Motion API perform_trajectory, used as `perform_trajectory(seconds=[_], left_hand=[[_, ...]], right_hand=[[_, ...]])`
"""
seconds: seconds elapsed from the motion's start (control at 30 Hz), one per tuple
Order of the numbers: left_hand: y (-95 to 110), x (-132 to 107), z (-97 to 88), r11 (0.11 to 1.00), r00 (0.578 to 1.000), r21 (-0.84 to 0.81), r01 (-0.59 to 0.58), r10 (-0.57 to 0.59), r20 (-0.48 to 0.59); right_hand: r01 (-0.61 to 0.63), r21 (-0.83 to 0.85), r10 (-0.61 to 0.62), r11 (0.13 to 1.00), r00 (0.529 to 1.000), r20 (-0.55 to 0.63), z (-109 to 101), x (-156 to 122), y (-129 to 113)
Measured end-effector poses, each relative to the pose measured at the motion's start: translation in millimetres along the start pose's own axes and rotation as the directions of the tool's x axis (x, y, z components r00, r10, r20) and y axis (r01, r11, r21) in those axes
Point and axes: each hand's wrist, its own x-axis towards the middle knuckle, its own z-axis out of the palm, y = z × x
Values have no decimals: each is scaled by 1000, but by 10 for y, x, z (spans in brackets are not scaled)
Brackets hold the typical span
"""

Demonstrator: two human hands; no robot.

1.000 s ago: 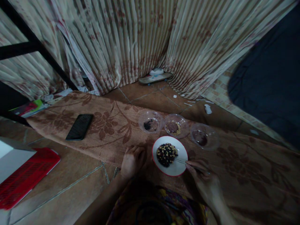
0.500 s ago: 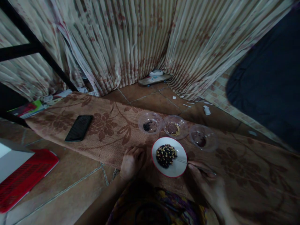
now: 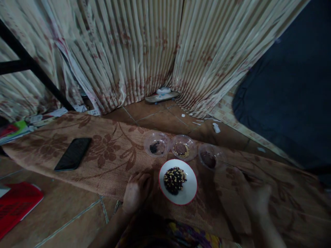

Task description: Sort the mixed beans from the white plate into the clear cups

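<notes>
Striped curtains (image 3: 144, 51) are hanging behind the cloth-covered table (image 3: 121, 165). The right hand (image 3: 254, 196) is gripping a thin tool (image 3: 229, 165), quite blurred, whose length seems to be pointing leftward to the right cup (image 3: 218, 155), where dark pieces (image 3: 208, 160) are lying; this hand is the nearer one. Left of the white bowl (image 3: 189, 184) of mixed dark and yellow seeds (image 3: 173, 181), the left hand (image 3: 137, 191) is resting, loosely curled in. The left cup (image 3: 163, 140) is holding black grains (image 3: 154, 147), the middle cup (image 3: 193, 146) yellow grains (image 3: 184, 152).

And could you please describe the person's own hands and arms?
The left hand and right hand are ungloved, and no sleeves are visible. Patterned clothing with purple and yellow shows between them; blur hides finer detail on the right hand.
</notes>
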Motion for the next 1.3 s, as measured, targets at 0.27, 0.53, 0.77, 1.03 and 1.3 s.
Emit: perform_trajectory(seconds=[0.27,0.53,0.77,1.03,1.3], left_hand=[[-15,2,12,1000,1000,6,2,-2,4],[2,-5,25,999,999,8,34,-34,20],[15,-7,13,1000,999,8,24,-24,27],[16,-15,12,1000,1000,10,21,-21,19],[32,-4,-7,1000,999,6,24,-24,20]], right_hand=[[-91,124,94,988,995,-19,95,-292,-93],[-135,101,98,986,945,311,172,-752,-316],[-86,50,54,995,887,458,220,-909,-183],[-68,57,29,996,856,516,263,-1010,-208],[-79,69,35,994,866,499,291,-1007,-274]])
